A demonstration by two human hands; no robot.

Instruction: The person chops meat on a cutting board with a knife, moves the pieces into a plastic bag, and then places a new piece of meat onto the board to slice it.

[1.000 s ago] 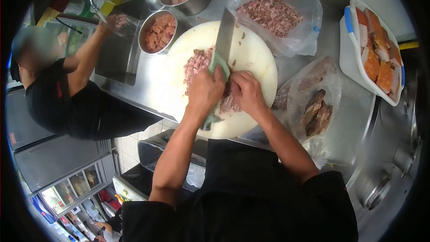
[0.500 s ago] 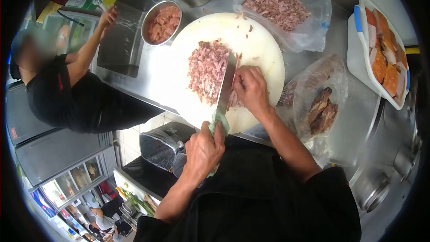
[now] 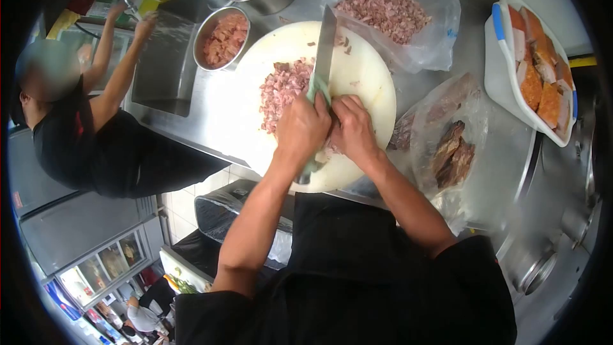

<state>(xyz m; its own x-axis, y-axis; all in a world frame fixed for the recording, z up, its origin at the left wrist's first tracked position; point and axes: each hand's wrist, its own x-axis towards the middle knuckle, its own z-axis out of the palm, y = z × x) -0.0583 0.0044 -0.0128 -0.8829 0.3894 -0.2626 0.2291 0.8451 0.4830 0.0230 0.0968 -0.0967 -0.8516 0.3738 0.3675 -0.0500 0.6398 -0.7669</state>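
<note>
My left hand [image 3: 300, 129] grips the green-wrapped handle of a long knife [image 3: 325, 43], whose blade points away across a round white cutting board [image 3: 364, 76]. A heap of chopped pink meat [image 3: 284, 89] lies on the board to the left of the blade. Right beside the knife hand, my right hand [image 3: 352, 129] presses down on a piece of meat that is mostly hidden under it.
A clear bag of chopped meat [image 3: 389, 9] lies behind the board. A bag of dark cooked meat [image 3: 450, 153] sits to the right, with a white tray of sliced meat [image 3: 533, 70] beyond. Two metal bowls [image 3: 220, 38] stand at the left. A person in black [image 3: 83, 134] works there.
My left hand pushed the knife forward from the near edge of the board, so the blade now reaches far across it. The person at the left raised both arms.
</note>
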